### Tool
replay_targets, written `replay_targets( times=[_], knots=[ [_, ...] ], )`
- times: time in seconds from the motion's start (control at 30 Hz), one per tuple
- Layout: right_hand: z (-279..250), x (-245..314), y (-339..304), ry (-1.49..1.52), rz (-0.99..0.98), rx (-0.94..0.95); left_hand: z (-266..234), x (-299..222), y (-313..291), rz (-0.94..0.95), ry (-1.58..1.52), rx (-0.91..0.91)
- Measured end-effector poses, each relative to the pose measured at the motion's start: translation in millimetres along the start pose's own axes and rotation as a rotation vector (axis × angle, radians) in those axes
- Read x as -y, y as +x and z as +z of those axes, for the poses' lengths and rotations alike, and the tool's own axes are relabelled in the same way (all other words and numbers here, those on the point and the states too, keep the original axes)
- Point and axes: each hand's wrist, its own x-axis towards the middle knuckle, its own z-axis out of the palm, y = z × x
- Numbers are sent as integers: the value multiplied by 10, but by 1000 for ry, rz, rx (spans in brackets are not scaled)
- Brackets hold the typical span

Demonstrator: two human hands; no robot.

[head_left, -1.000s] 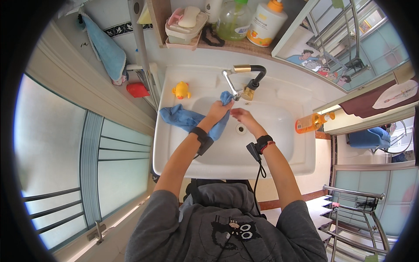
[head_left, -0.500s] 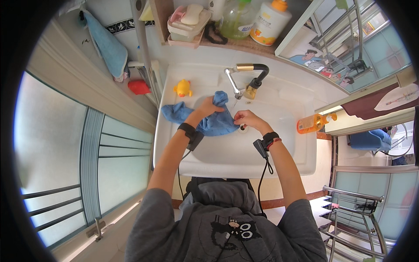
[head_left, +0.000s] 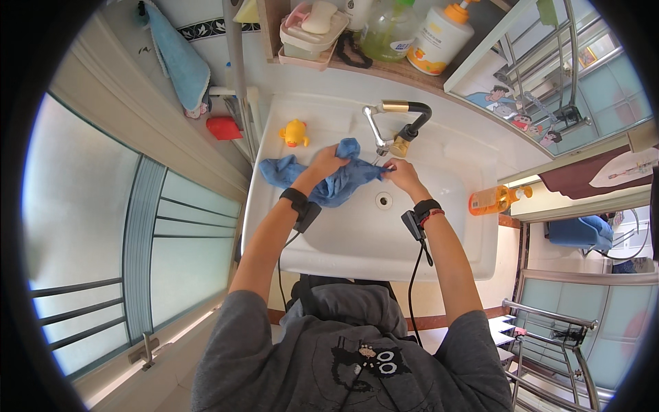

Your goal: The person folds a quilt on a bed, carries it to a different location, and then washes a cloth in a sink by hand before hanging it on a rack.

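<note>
A wet-looking blue cloth (head_left: 338, 187) is bunched over the left part of the white sink (head_left: 439, 237), one end lying toward the left rim. My left hand (head_left: 327, 163) grips the middle of the cloth, with a fold of it standing up beside the fingers. Pinched in my right hand (head_left: 403, 174) is a corner of the cloth, drawn out to the right just below the faucet (head_left: 384, 141). A thin stream of water seems to run from the spout near that corner. The round drain (head_left: 384, 200) shows below my right hand.
A yellow rubber duck (head_left: 294, 133) sits on the sink's back left ledge. An orange pump bottle (head_left: 493, 199) stands on the right rim. Above the sink, a wooden shelf holds a soap box (head_left: 310, 38), a green bottle (head_left: 388, 34) and a white pump bottle (head_left: 439, 41).
My right hand has moved up and to the right, pulling the cloth's corner out toward the faucet. The drain is now uncovered. My left hand keeps its grip on the cloth.
</note>
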Motion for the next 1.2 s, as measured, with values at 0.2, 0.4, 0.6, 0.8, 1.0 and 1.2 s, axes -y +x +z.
replay_targets(
  times=[0.2,0.4,0.6,0.8,1.0,1.2],
  knots=[
    [10,-103,65,524,25,-96,-16,-286,-74,-199,-50,-76],
    [147,115,-45,1302,126,-42,231,-127,-91,-279,-548,-25],
    [263,186,-114,1585,106,55,680,-162,-213,-268,-924,247],
    [192,142,-174,1194,33,156,731,-181,-269,-202,-164,143],
    [264,378,-352,1095,103,33,1052,-549,-296,-68,-67,-127],
    [279,375,-298,1260,47,-158,1060,-462,-456,57,-103,-225]
  ],
)
